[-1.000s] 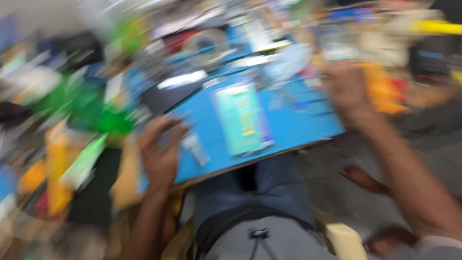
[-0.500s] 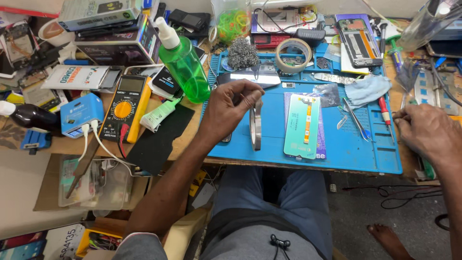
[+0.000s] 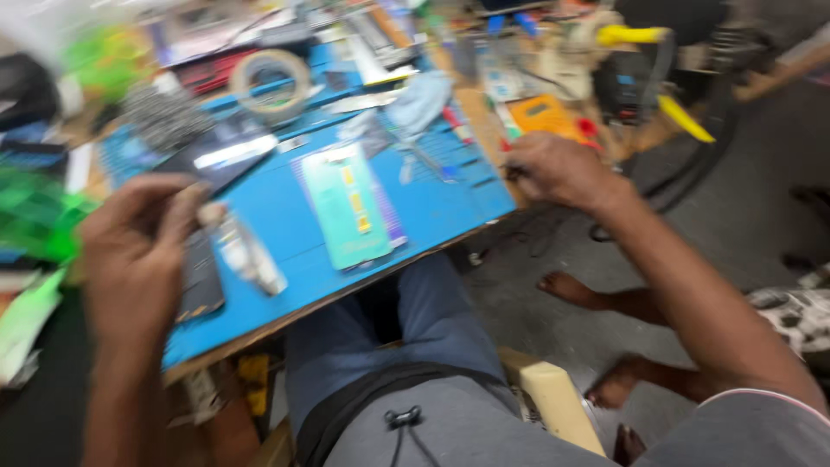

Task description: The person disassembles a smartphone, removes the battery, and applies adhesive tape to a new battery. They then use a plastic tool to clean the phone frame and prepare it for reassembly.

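While blurred, left grip (image 3: 143,251) pinches small pale piece (image 3: 210,214) | teal panel (image 3: 347,204) lies right, apart

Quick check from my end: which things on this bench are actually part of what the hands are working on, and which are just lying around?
In hand:
- left hand, fingers pinching a small pale piece; blur hides what it is
- dark flat panel and silvery frame beside it
- right hand at the blue mat's edge
- pale green phone panel

Lying about:
- tape roll
- grey brush
- blue cloth
- orange meter
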